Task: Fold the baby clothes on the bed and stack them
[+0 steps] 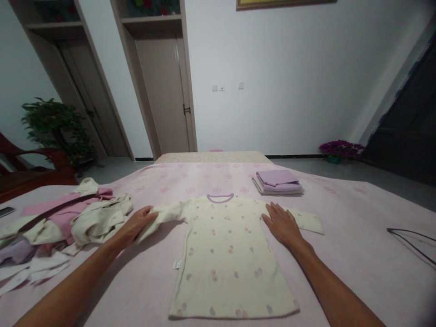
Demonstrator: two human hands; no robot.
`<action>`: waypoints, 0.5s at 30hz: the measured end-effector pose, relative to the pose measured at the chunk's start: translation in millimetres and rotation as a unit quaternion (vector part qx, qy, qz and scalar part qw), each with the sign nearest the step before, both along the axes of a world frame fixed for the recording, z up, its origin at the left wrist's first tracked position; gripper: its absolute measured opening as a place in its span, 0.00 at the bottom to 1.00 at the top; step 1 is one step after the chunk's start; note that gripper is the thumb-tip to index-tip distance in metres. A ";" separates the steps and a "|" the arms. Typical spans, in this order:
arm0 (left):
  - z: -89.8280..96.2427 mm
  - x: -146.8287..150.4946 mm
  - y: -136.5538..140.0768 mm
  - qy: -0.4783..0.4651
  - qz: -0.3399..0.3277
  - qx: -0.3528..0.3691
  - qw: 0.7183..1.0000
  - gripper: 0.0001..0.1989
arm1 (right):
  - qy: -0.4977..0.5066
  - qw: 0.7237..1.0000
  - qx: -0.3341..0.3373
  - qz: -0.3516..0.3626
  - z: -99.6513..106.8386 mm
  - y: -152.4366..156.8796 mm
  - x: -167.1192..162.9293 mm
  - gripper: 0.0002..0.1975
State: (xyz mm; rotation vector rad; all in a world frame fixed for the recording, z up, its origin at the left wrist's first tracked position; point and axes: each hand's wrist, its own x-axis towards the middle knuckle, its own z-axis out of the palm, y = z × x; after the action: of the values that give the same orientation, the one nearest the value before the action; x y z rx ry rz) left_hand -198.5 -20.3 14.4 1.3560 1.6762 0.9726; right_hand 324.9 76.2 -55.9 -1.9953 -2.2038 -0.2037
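A cream long-sleeved shirt (221, 254) with small printed motifs and a purple neckband lies spread flat, its hem toward me. My left hand (139, 223) grips the left-hand sleeve between thumb and fingers, holding it slightly off the cloth. Flat on the opposite shoulder rests my right hand (281, 222), fingers stretched out, with the other sleeve (309, 221) reaching out beyond it. A small white tag sticks out at the shirt's left side seam.
Heaped clothes (98, 222) in cream, pink and purple lie at the left. A folded purple and white stack (277, 180) sits behind the shirt on the pink sheet (347, 254). Dark thin loops (408, 236) are at the right, a phone-like object (7, 211) far left.
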 end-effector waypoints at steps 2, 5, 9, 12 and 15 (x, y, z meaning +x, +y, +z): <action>12.5 -12.0 6.2 -0.022 -0.009 -0.008 1.000 0.25 | 0.000 1.000 0.003 0.001 0.6 -0.3 0.2 0.31; 18.6 -41.8 20.3 0.156 -0.039 0.026 0.987 0.22 | 0.000 1.000 0.003 0.002 0.3 0.0 0.5 0.31; 8.8 -79.8 37.3 0.364 -0.034 0.029 0.930 0.19 | 0.000 1.000 0.007 0.002 -1.2 1.2 0.1 0.31; 2.0 -93.0 41.4 0.361 -0.040 0.008 0.932 0.20 | -0.002 1.000 0.013 0.003 -2.0 1.5 0.0 0.31; -1.2 -97.8 41.0 0.342 -0.076 -0.032 0.936 0.21 | -0.002 1.000 0.015 0.004 -2.3 1.5 0.6 0.31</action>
State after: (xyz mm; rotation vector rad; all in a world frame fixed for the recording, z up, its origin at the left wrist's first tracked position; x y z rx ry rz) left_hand -296.3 20.7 13.2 1.8814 2.0262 0.3554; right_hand 325.5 77.7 -58.1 -1.9708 -2.1983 -0.2380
